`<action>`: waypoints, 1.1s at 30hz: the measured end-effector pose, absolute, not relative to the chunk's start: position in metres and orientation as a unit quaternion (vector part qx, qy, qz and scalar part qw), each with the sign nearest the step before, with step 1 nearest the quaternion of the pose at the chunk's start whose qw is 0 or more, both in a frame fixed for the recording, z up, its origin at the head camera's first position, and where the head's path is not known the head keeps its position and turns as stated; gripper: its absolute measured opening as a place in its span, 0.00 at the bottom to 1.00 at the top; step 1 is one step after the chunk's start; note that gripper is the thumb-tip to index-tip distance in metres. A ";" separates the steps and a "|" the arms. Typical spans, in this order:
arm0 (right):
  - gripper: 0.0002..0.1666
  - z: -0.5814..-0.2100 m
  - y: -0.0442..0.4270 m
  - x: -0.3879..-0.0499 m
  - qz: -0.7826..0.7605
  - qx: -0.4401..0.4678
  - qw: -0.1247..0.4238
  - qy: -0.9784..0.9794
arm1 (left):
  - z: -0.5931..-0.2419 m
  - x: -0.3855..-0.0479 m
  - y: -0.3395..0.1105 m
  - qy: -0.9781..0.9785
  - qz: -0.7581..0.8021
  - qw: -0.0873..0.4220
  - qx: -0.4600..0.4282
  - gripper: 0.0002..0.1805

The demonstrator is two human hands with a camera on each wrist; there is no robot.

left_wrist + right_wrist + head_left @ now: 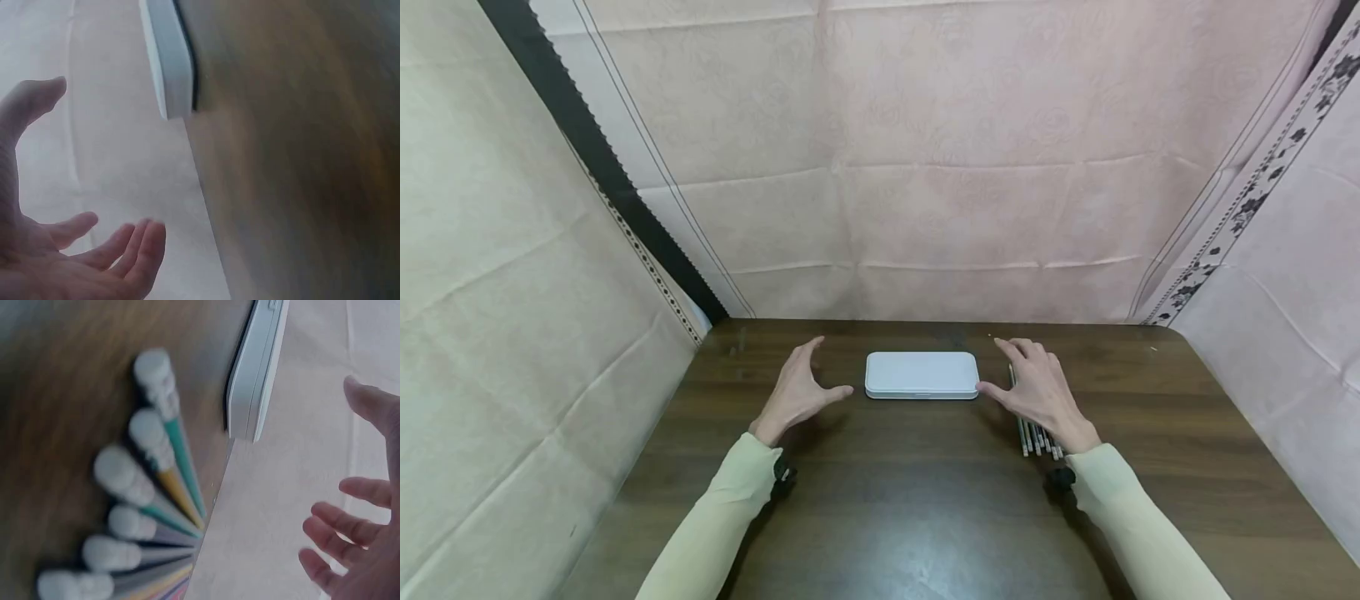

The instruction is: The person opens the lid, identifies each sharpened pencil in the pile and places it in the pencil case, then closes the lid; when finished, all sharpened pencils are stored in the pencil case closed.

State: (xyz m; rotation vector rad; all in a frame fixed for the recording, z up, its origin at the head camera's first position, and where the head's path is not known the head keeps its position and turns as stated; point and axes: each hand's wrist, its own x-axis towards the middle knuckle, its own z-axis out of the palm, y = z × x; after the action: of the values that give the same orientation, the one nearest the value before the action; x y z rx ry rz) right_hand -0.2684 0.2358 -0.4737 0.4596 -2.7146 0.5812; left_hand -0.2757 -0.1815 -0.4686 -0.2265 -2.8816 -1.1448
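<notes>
A white, round-cornered case lies closed on the dark wooden table between the two hands. To its left is my left hand, thumb and fingers spread apart, a gap between it and the case. My right hand hovers by the case's right end, its thumb tip close to the corner; whether they touch I cannot tell. Beneath the right hand and wrist lie several pencils with white eraser ends, fanned side by side. From above, the hand hides much of them. Neither hand holds anything.
The brown wooden table ends at a back edge against a pale hanging cloth. More pale cloth hangs on the left side and right side. Dark wrist cameras sit at both cuffs.
</notes>
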 end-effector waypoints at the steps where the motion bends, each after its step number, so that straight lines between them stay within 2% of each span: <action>1: 0.51 -0.474 0.233 -0.269 0.207 0.169 0.158 -0.951 | -0.468 -0.276 -0.180 -0.921 -0.382 0.009 -0.072 0.60; 11: 0.31 -0.477 0.201 -0.272 0.202 0.232 0.115 -0.945 | -0.483 -0.288 -0.152 -0.914 -0.395 -0.027 -0.087 0.60; 19: 0.22 -0.483 0.167 -0.280 0.145 0.291 0.105 -0.940 | -0.495 -0.306 -0.138 -0.909 -0.404 -0.062 -0.084 0.57; 27: 0.16 -0.489 0.144 -0.285 0.098 0.303 0.114 -0.941 | -0.501 -0.318 -0.128 -0.903 -0.411 -0.088 -0.092 0.57; 33: 0.05 -0.491 0.135 -0.289 0.048 0.321 0.163 -0.932 | -0.504 -0.324 -0.125 -0.908 -0.399 -0.099 -0.086 0.57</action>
State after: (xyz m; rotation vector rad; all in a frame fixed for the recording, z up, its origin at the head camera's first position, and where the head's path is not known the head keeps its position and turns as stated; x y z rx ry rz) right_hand -0.2895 0.1346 -0.4909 0.9146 -2.6589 0.1357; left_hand -0.3236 -0.1246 -0.5044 -0.2879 -3.0464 -1.3374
